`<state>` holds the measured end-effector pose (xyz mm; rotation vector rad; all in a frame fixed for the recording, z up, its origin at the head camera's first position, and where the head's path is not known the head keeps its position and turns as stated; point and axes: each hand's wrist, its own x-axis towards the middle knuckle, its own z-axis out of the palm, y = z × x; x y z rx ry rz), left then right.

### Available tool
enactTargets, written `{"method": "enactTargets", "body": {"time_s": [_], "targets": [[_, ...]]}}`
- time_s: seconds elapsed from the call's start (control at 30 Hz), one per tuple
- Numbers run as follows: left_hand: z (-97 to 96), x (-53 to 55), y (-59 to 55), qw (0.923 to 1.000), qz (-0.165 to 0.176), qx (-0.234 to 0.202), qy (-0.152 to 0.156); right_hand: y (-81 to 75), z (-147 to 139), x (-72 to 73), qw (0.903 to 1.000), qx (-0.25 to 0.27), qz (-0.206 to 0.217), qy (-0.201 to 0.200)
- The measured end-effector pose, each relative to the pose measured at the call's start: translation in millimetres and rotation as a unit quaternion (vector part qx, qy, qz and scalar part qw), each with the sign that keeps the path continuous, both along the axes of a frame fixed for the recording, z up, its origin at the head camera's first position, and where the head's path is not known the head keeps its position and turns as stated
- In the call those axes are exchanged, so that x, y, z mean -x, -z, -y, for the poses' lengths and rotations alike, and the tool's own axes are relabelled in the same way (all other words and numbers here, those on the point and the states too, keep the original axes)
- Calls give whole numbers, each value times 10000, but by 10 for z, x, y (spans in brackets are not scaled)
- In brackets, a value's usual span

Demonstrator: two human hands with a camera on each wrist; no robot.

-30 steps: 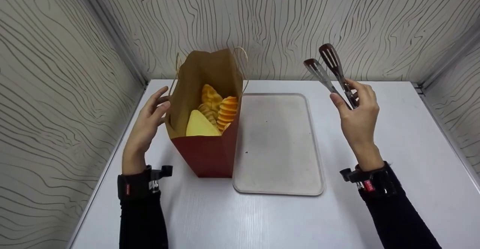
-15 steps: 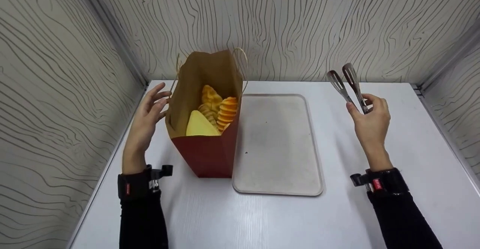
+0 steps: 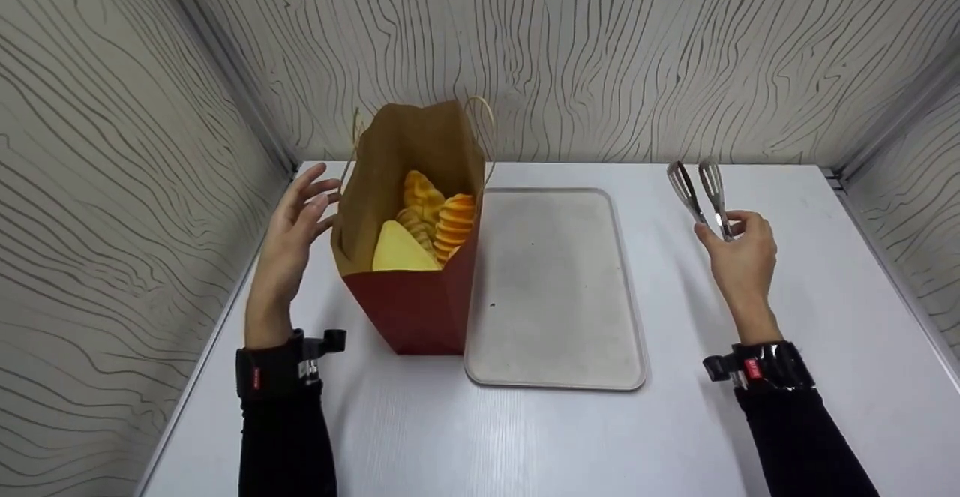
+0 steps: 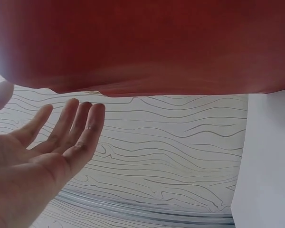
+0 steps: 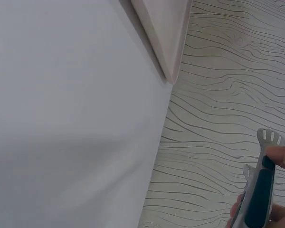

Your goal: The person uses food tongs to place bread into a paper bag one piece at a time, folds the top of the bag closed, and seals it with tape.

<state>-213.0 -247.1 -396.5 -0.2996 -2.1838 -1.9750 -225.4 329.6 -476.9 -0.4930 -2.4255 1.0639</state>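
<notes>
My left hand (image 3: 283, 249) is beside the left wall of a red paper bag (image 3: 405, 309), fingers loosely bent and holding nothing. In the left wrist view the fingers (image 4: 88, 135) show apart from the bag's red side (image 4: 147, 47). Inside the bag lie a pale yellow wedge (image 3: 401, 249), an orange ridged piece (image 3: 455, 223) and a golden croissant-like bread (image 3: 422, 196). My right hand (image 3: 744, 264) grips metal tongs (image 3: 714, 186) with slotted heads, which stand apart. The right wrist view shows a dark teal grip (image 5: 260, 197) on the tongs.
A shallow off-white tray (image 3: 555, 294) lies on the white table (image 3: 420, 429), against the bag's right side. Wood-patterned panels (image 3: 570, 55) enclose the table at the back and both sides. Two thin string handles (image 3: 491, 126) rise from the bag.
My right hand has moved right and lower with the tongs, whose heads now sit lower in the head view. The left hand has shifted only slightly; bag and tray stay put.
</notes>
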Motion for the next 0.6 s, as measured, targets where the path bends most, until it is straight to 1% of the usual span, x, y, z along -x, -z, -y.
{"method": "enactTargets", "body": {"time_s": [0.13,0.23,0.3,0.4,0.47,0.6], "targets": [[-20,-12,-24,9991,-325,-57,-263,117,-60,4,9992,6,389,-37],[-50,-45,-74,9968,-586,21,-548,197,-94,-8,9982,27,595,-64],[-73,-76,-112,9942,-741,173,-764,250,-111,-15,9974,65,709,-76],[-118,-134,-175,9888,-985,460,-1019,320,-130,-23,9963,100,848,-64],[-150,-174,-223,9836,-1217,654,-1163,367,-139,-21,9956,96,924,-71],[-238,-264,-342,9728,-1655,861,-1374,454,-152,-23,9937,47,1118,-114]]}}
